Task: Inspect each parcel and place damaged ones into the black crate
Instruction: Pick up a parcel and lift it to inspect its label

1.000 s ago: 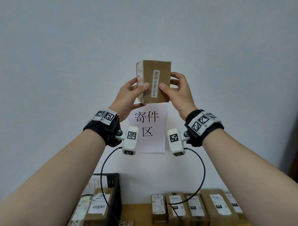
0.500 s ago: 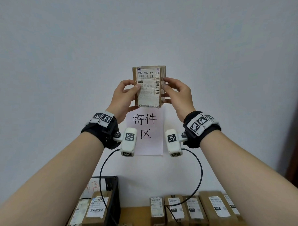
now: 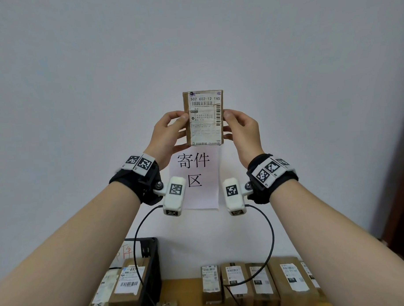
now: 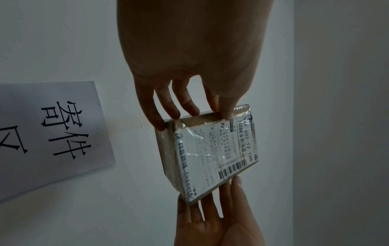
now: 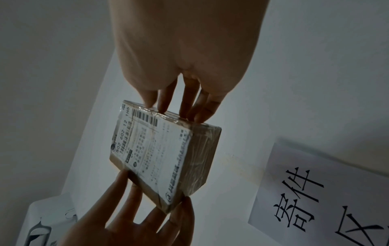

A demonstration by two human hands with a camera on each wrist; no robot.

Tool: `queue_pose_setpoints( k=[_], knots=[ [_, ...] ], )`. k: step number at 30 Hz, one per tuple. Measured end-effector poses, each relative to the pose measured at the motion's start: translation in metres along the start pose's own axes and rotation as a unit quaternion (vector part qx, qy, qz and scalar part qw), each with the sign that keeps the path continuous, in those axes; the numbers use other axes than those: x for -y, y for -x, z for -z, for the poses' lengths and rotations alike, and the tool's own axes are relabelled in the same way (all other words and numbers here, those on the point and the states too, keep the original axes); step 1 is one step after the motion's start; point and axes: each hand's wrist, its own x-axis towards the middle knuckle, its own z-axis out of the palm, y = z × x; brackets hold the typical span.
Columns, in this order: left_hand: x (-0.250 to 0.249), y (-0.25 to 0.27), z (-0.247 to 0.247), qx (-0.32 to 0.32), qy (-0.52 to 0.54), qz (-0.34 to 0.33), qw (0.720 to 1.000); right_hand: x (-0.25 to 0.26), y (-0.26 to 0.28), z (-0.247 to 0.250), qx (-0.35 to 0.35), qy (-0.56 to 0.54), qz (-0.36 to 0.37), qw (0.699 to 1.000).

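I hold a small brown cardboard parcel (image 3: 204,118) upright in front of the wall, at about head height. Its white shipping label faces me. My left hand (image 3: 172,131) pinches its left edge, thumb in front and fingers behind. My right hand (image 3: 238,128) pinches the right edge the same way. The left wrist view shows the taped parcel (image 4: 212,149) between the left fingertips (image 4: 174,114) and my right hand (image 4: 214,216). In the right wrist view the parcel (image 5: 155,153) is wrapped in clear tape. The black crate (image 3: 152,269) stands at the lower left with parcels (image 3: 130,283) in it.
A row of several labelled brown parcels (image 3: 258,279) stands on the wooden table (image 3: 180,291) against the wall, right of the crate. A white paper sign (image 3: 195,176) hangs on the wall behind my wrists. A dark door edge (image 3: 398,169) is at the right.
The parcel has been turned in my hands from its plain brown side with a tape strip to its label face. Both hands keep hold of it at the same height.
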Motion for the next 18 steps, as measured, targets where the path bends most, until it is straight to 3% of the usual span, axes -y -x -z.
queue_pose_setpoints(
  k=[7,12,18],
  knots=[
    [0.004,-0.004,-0.003,-0.045,-0.020,0.020,0.999,0.003,0.003,0.010,0.002,-0.030,0.023,0.999],
    [0.001,-0.001,-0.005,0.029,-0.010,0.002,1.000,0.003,0.003,0.012,-0.033,-0.076,0.026,0.996],
    [-0.003,0.001,-0.011,0.005,0.023,-0.048,0.999,-0.003,-0.001,0.011,-0.050,-0.035,0.052,0.997]
  ],
)
